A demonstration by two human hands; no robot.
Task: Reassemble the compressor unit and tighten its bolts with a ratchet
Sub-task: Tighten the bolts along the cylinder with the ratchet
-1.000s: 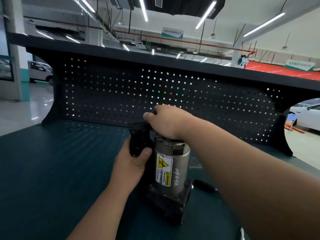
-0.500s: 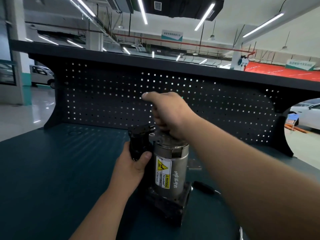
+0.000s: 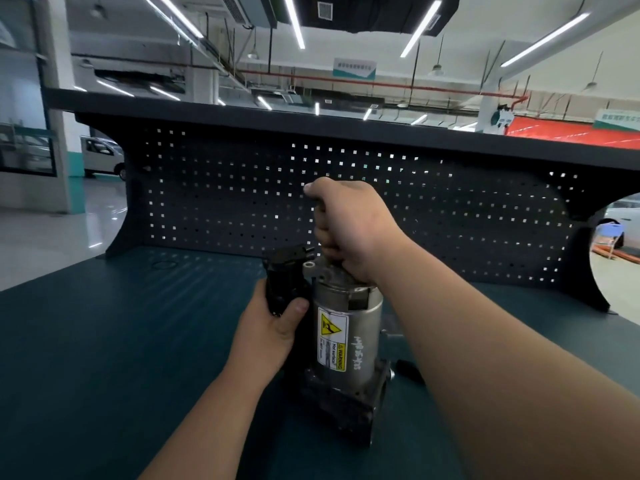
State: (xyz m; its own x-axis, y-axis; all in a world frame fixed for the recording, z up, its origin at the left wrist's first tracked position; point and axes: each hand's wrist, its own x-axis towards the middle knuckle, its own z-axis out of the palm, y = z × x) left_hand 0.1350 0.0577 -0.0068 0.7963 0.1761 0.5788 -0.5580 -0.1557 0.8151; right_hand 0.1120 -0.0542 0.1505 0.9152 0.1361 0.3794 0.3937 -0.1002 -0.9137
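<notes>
**Standing on end, held at side and top**

Compressor unit (image 3: 346, 337) upright on the matte teal counter (image 3: 104, 341), long axis vertical. Smooth silver cylinder with a yellow warning label (image 3: 332, 337), seated on a dark, rough cast base. Left of the cylinder, left grip (image 3: 266, 334) wrapped round its black plastic block (image 3: 285, 275). Over the unit's top end, right grip (image 3: 349, 230) fisted round an upright tool (image 3: 320, 207), mostly hidden. Behind the unit, dark perforated pegboard (image 3: 207, 202).

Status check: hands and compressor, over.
Left hand grips black side housing. Right hand fisted atop compressor, contents hidden. Unit upright on bench. Nothing seen blocking.
</notes>
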